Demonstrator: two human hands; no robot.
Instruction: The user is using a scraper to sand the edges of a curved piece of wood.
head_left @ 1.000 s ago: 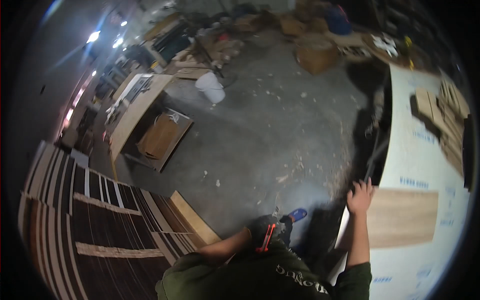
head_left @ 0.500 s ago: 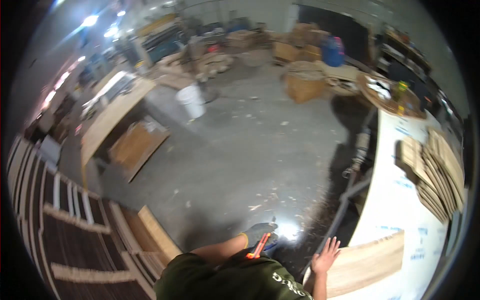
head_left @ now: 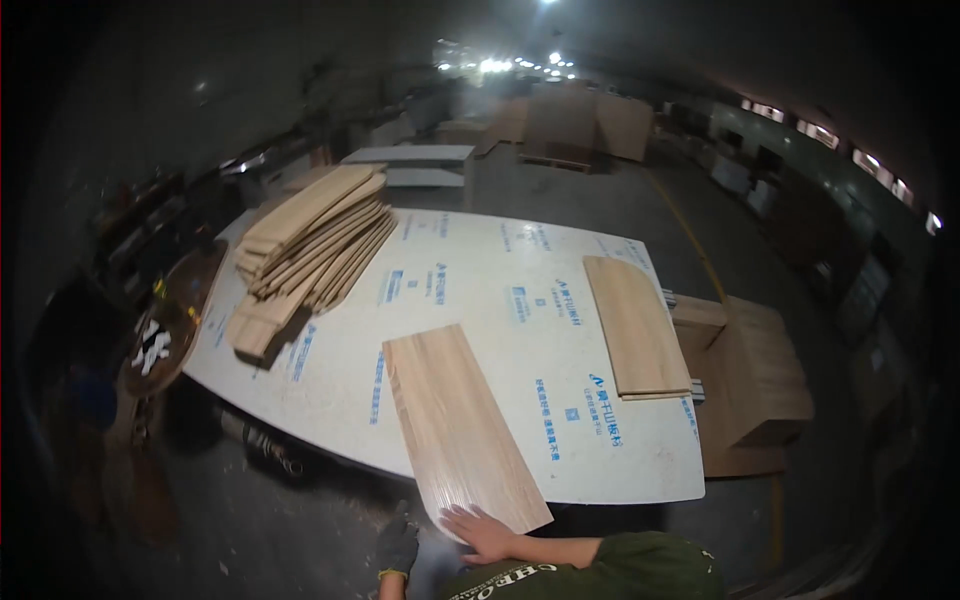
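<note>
A wood-grain board (head_left: 455, 420) with one rounded corner lies across the near edge of a white-topped table (head_left: 480, 270). My bare right hand (head_left: 485, 533) rests flat on its near end, fingers spread, so it is open. Beside the board's near left corner is my left hand (head_left: 398, 545) in a dark grey glove with a yellow cuff. It hangs low, off the tabletop. Its fingers are dark and partly hidden, and I cannot make out anything in them.
A fanned stack of similar boards (head_left: 310, 245) sits at the table's far left. More rounded boards (head_left: 638, 330) lie near the right edge. Brown panels (head_left: 765, 370) stand beyond that edge. A round brown surface (head_left: 175, 320) bearing small items adjoins the table's left side.
My view has swung right, bringing the table to the middle. My right hand stays on the board. The red-orange tool seen at my gloved left hand no longer shows.
</note>
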